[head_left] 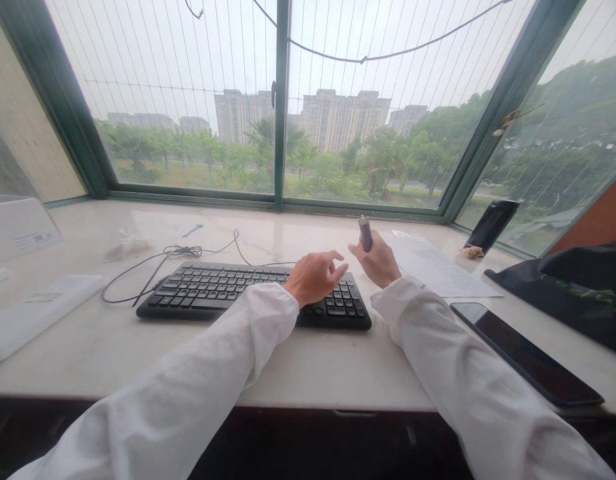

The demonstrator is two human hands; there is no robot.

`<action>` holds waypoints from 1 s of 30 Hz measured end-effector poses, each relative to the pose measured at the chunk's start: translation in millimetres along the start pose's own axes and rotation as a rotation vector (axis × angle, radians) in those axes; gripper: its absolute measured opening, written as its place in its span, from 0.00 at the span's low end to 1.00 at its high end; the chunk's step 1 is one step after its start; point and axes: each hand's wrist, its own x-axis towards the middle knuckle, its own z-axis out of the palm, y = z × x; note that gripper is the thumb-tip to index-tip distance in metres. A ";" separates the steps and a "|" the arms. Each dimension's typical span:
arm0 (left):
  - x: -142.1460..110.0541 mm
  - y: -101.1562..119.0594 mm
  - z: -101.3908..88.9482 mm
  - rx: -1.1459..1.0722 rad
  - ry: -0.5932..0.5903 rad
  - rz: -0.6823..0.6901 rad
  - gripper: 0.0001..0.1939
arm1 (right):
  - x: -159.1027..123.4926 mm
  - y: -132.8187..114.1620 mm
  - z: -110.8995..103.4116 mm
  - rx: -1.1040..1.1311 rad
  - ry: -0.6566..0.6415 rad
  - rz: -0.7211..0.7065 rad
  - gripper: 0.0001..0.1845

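Observation:
My left hand (315, 277) hovers over the right part of a black keyboard (208, 290), its thumb and fingers apart with nothing between them. Whether it touches the keys I cannot tell. Just right of the keyboard, my right hand (381, 260) is closed around a short dark cylinder (365, 235) with a silvery upper end. The cylinder stands nearly upright in the grip, and its lower part is hidden by the fingers. Its exact kind does not show. The keyboard's cable (185, 251) lies bunched behind its left half.
Right of my hands are sheets of paper (445, 270), a dark phone or tablet (528, 353), a black can-like object (493, 225) and a black bag (568, 287). White boxes (43, 310) stand at left. A small blue item (193, 230) lies near the window frame (203, 195).

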 end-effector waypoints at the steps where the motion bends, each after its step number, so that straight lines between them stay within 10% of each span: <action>1: 0.7 0.7 -0.6 -0.091 0.013 -0.016 0.18 | -1.6 -1.2 -0.3 -0.070 -0.011 -0.035 0.13; 8: 11.7 -7.8 16.2 -0.591 0.170 -0.281 0.25 | -13.6 -6.2 20.2 -0.054 -0.325 -0.491 0.35; 12: 14.4 -14.9 18.9 -0.575 0.244 -0.288 0.20 | -11.9 -13.0 9.9 -0.099 -0.434 -0.603 0.23; 19: 10.6 -2.4 11.9 -0.501 0.283 -0.192 0.15 | -0.9 -10.7 -24.9 -0.074 -0.603 -0.419 0.13; 25: 24.6 0.0 5.5 -1.154 0.442 -0.386 0.07 | 15.3 22.1 -44.3 -0.217 -0.638 -0.168 0.13; 30: 26.1 7.4 -10.6 -1.465 0.423 -0.404 0.21 | 17.9 35.8 -38.1 -0.318 -0.698 -0.177 0.10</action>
